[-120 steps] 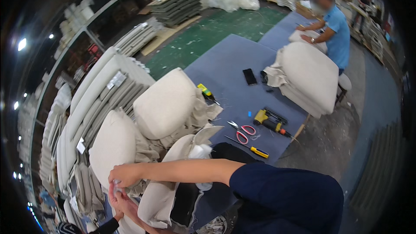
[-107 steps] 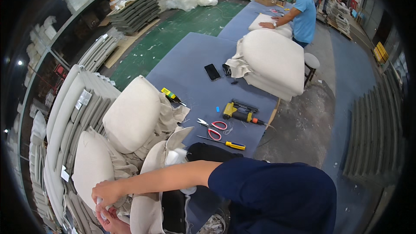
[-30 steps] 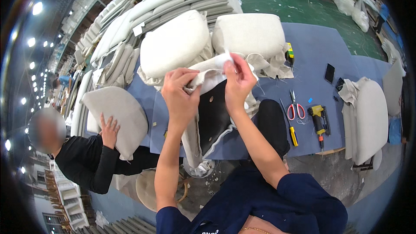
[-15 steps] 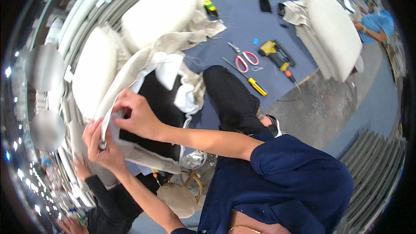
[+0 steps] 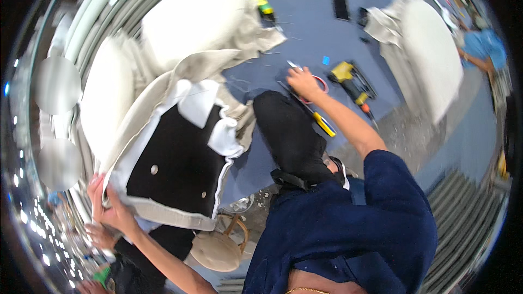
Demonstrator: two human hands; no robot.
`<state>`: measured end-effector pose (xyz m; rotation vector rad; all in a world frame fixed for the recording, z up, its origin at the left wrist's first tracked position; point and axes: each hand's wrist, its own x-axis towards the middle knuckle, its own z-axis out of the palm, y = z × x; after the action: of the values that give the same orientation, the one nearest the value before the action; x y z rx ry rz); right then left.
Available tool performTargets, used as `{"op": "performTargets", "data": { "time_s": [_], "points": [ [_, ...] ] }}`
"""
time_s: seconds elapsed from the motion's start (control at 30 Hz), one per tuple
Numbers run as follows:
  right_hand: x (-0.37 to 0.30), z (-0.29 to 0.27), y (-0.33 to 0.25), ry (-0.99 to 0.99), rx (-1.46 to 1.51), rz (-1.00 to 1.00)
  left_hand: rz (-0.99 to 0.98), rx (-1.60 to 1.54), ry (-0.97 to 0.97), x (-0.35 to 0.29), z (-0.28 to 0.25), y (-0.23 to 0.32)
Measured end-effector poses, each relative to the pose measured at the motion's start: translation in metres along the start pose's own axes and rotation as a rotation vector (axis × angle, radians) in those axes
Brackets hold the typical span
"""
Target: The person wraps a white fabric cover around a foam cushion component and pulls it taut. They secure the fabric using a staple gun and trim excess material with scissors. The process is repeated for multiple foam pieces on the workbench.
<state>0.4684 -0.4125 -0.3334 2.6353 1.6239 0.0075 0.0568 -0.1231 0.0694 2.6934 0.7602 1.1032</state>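
A beige upholstered cushion (image 5: 144, 205) with a black base panel and loose white lining leans in front of me at the left. My left hand (image 5: 111, 209) pinches the fabric edge at its lower left corner. Over on the blue-grey tabletop, my right hand (image 5: 306, 84) is closed around red-and-white handled scissors (image 5: 324, 84), which it partly covers. Just beside them lies a screwdriver (image 5: 324, 124) with a yellow and black handle. A yellow and black staple gun (image 5: 343, 72) rests to the right of my right hand.
White padded cushions (image 5: 199, 19) stand at the far left, beside stacked grey panels. A phone (image 5: 340, 7) and a yellow-green tool (image 5: 262, 3) lie farther back. Another covered cushion (image 5: 430, 54) stands right. A stool (image 5: 218, 252) and a co-worker's black sleeve (image 5: 136, 264) are at lower left.
My right hand has left the cushion's fabric edge and moved right across the table onto the scissors. My left hand, still on the edge, has shifted slightly lower and left.
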Motion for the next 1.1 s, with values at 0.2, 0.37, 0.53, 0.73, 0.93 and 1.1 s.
{"op": "performTargets", "data": {
  "time_s": [0.2, 0.37, 0.53, 0.73, 0.93, 1.1],
  "points": [
    [0.017, 0.008, 0.011, -0.062, -0.217, -0.451, 0.003, -0.058, 0.072, 0.005, 0.006, 0.009],
    [0.047, -0.021, 0.044, 0.065, 0.102, -0.173, -0.044, -0.233, 0.11, 0.002, 0.0, 0.018],
    [0.061, -0.154, -0.01, 0.63, 0.591, -0.182, -0.093, -0.234, 0.105, -0.02, -0.009, 0.017],
    [0.013, -0.339, -0.17, 0.758, 0.66, -0.493, -0.083, -0.208, 0.116, -0.025, -0.016, 0.026],
    [0.006, -0.376, -0.239, 0.723, 0.777, -0.608, -0.116, -0.28, 0.114, -0.037, -0.025, 0.04],
    [0.0, -0.376, -0.264, 0.687, 0.846, -0.579, -0.082, -0.283, 0.142, -0.051, -0.032, 0.043]
  ]
}}
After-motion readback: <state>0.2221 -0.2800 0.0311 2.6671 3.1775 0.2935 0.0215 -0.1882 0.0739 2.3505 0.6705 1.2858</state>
